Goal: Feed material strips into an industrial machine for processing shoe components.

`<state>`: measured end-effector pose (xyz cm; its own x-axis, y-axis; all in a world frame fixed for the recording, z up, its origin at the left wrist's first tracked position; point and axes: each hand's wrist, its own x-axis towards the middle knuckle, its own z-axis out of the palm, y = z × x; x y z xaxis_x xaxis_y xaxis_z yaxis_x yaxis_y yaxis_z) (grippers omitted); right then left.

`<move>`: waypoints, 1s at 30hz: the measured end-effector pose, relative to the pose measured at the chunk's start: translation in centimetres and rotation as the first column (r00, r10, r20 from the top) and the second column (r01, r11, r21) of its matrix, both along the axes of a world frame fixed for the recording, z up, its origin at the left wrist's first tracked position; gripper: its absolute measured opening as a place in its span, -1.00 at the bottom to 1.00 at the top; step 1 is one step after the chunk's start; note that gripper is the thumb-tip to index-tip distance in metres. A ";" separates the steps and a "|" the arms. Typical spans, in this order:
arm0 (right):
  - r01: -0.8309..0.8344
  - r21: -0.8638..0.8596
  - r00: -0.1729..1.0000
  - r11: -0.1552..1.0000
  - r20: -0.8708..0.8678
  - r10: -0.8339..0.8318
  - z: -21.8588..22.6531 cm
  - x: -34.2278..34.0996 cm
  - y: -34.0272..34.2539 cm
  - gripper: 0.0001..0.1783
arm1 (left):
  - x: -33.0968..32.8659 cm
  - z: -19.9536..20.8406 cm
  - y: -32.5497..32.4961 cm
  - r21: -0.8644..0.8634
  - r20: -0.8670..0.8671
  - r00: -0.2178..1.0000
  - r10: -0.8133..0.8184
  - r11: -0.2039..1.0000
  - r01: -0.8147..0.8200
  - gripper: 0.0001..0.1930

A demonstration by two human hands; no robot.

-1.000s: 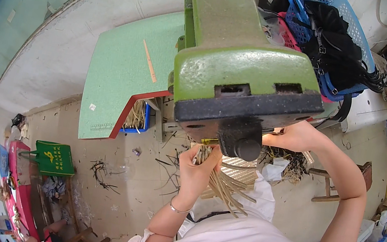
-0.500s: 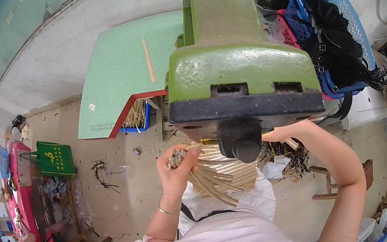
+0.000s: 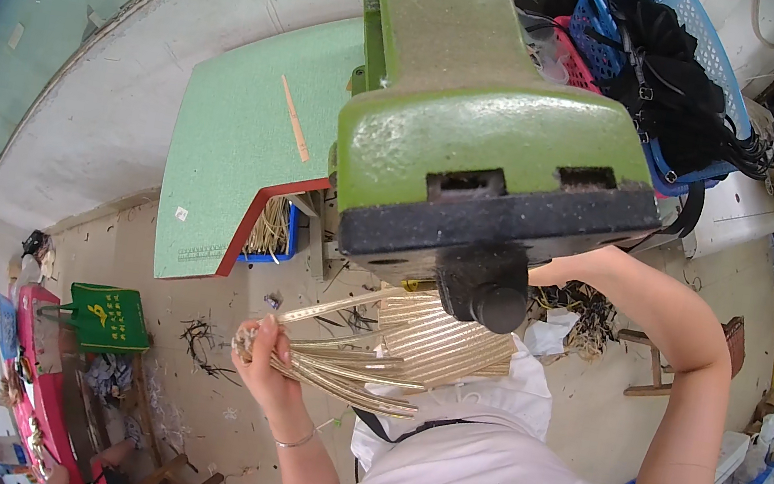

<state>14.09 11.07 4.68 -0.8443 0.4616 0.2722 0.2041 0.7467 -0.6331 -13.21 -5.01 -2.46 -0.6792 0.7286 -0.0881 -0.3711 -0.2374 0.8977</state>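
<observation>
Leftward swings the left hand [image 3: 266, 355], clamped on gold strips [image 3: 354, 388] near the lap [image 3: 530, 391], seemingly pulling one free, likely needing steady tension next, the right hand's grip hidden behind the green machine [image 3: 494, 142].

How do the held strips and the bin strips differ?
The held strips are gripped at one end by the left hand; the bin strips lie in a blue bin.
The held strips fan out toward the right, largely exposed; the bin strips are packed together, partly hidden by the green table.
Both are thin, long and gold to tan.
</observation>
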 end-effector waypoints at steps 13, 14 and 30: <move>0.232 -0.855 0.973 0.464 0.204 -0.112 -0.4 1.8 -3.6 -0.64 | -1.4 -1.0 0.7 0.083 -0.219 0.972 -0.085 0.991 0.106 -0.94; 0.219 -0.907 0.973 0.359 0.178 -0.144 0.3 1.5 -4.7 -0.59 | 0.3 -0.9 1.1 0.054 -0.203 0.948 -0.245 0.964 0.261 -0.92; 0.191 -0.842 0.876 0.505 -0.086 -0.474 -5.4 -0.1 -10.9 -0.66 | 9.6 0.2 4.6 -0.262 -0.399 0.638 -0.658 0.749 0.609 -0.92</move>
<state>13.96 0.13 -0.76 -0.5311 0.8300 -0.1705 0.0406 -0.1760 -0.9836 -3.61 -0.46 -2.27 -0.0316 0.9995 0.0029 0.0422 -0.0015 0.9991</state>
